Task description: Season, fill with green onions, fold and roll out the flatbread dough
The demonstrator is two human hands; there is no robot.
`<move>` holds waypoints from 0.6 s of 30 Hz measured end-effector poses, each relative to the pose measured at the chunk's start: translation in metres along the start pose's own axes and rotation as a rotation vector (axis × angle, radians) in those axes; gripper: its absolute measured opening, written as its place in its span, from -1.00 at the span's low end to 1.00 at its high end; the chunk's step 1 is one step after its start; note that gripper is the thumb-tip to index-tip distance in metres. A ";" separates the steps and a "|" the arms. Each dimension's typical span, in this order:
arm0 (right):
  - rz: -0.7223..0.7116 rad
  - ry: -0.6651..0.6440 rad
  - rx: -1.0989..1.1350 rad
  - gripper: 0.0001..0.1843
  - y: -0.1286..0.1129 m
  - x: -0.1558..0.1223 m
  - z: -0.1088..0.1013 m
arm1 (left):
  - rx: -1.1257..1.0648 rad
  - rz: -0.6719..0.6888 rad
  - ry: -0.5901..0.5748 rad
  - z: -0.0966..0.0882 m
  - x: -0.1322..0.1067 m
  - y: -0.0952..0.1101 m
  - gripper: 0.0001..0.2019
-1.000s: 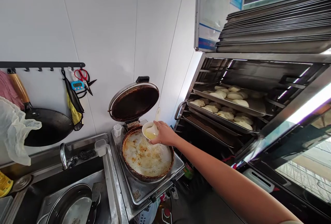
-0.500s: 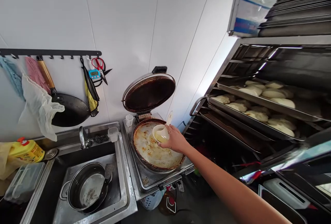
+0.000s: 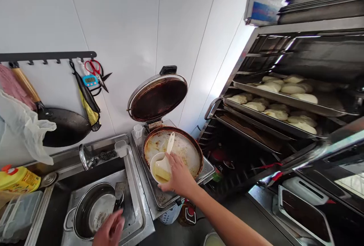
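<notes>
My right hand [image 3: 178, 177] grips the rim of a small white bowl [image 3: 157, 162] with yellow oil and a white silicone brush [image 3: 166, 159] in it. The bowl hangs over the near edge of the round greasy griddle pan [image 3: 186, 151], whose hinged lid [image 3: 157, 97] stands open behind. My left hand [image 3: 109, 232] comes in at the bottom edge, fingers loosely apart, above the sink [image 3: 133, 208] beside a steel pot [image 3: 93, 210] that holds a scraper [image 3: 118, 195].
A rack [image 3: 284, 98] at right carries trays of raw dough buns [image 3: 273, 105]. A tap [image 3: 85, 157], plastic cups [image 3: 121, 148], a yellow bottle [image 3: 18, 179] and a clear box [image 3: 17, 212] lie round the sink. A black wok [image 3: 64, 126], scissors [image 3: 95, 68] and a timer [image 3: 88, 80] hang on the wall rail.
My right hand has drawn the bowl back from the far side of the pan to its near edge. My left hand has come into view over the sink.
</notes>
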State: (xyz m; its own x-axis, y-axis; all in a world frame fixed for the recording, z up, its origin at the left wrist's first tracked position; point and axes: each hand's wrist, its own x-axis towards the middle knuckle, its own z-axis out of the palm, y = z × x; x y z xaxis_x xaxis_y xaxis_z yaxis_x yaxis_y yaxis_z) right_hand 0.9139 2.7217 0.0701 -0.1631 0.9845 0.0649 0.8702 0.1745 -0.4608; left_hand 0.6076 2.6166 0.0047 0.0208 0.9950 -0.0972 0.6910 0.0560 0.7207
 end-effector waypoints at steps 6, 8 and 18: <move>-0.036 0.104 0.049 0.09 -0.014 -0.008 -0.001 | -0.073 0.341 -0.083 0.003 0.169 0.150 -0.33; -0.028 0.089 0.037 0.05 -0.018 -0.009 -0.007 | -0.075 0.346 -0.258 0.019 0.210 0.196 -0.24; 0.128 0.096 -0.041 0.68 0.020 -0.022 -0.053 | -0.159 0.608 -0.344 0.026 0.221 0.264 -0.65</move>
State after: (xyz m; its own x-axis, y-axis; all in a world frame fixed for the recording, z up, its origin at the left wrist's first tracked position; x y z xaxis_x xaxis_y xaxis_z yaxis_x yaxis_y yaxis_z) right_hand 0.9597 2.7047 0.1067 -0.0065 0.9956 0.0935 0.8995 0.0466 -0.4345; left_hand 0.8133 2.8490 0.1554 0.6136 0.7729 0.1614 0.3715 -0.4630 0.8048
